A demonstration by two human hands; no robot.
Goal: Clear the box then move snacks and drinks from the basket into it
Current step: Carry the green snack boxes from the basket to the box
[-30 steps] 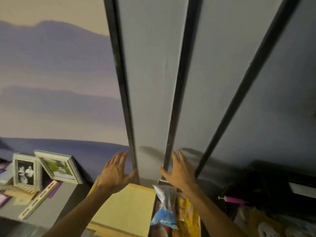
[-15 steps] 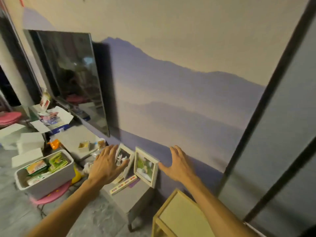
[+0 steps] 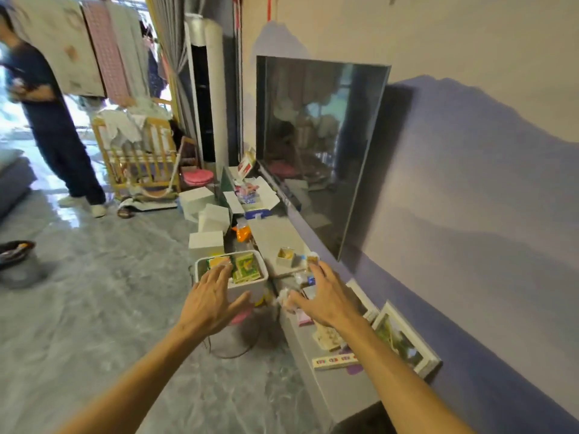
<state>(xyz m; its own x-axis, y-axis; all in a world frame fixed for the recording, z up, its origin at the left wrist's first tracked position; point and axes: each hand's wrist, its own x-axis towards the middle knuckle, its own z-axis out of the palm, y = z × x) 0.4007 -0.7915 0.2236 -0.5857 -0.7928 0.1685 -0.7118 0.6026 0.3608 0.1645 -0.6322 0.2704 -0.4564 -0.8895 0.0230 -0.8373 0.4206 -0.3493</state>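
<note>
The left hand point(image 3: 213, 303) and right hand point(image 3: 322, 299) are hovering with grip open and empty, fingers spread wide, seemingly to flank the white box point(image 3: 261, 285), which is sitting full of packets point(image 3: 247, 267) on a pink stool point(image 3: 241, 316) just beside the desk's point(image 3: 272, 236) front edge.

Both hands point(image 3: 269, 303) spread over box point(image 3: 231, 271) (snacks inside).

I count two hands, left hand point(image 3: 210, 300) and right hand point(image 3: 326, 297); one snack basket point(image 3: 250, 287); three white boxes point(image 3: 206, 244) on the floor point(image 3: 94, 308); two picture frames point(image 3: 404, 343); one television point(image 3: 316, 145).
</note>
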